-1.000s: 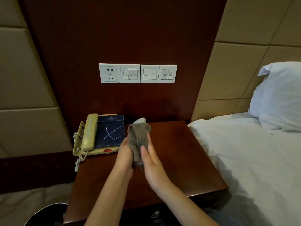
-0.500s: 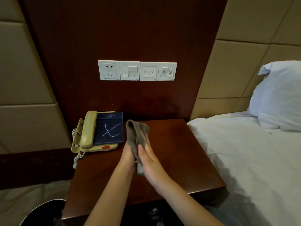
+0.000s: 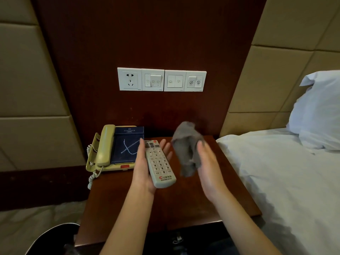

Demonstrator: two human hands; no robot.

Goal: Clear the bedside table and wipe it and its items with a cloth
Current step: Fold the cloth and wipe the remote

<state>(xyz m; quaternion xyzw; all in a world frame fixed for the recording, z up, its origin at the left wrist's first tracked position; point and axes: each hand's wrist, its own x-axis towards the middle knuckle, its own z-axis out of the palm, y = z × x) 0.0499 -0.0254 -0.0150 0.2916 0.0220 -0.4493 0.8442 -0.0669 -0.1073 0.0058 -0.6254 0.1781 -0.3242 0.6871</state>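
Observation:
My left hand [image 3: 141, 170] holds a white remote control [image 3: 159, 162] face up above the dark wooden bedside table [image 3: 128, 203], thumb along its left edge and fingers along its right. My right hand [image 3: 209, 168], blurred, grips a crumpled grey cloth [image 3: 185, 148] just right of the remote, a small gap between them. A beige telephone [image 3: 104, 146] stands at the table's back left corner. A dark blue pad [image 3: 127, 146] with a pen on it lies on the telephone's base.
A white bed [image 3: 285, 181] with a pillow [image 3: 320, 111] adjoins the table's right side. A socket and switch panel [image 3: 161, 80] is on the wooden wall above. A dark round object [image 3: 55, 236] sits on the floor at the lower left.
Both hands were pressed together around the cloth with the remote hidden inside. Now they have parted: the cloth has moved right with my right hand and the remote lies uncovered in my left.

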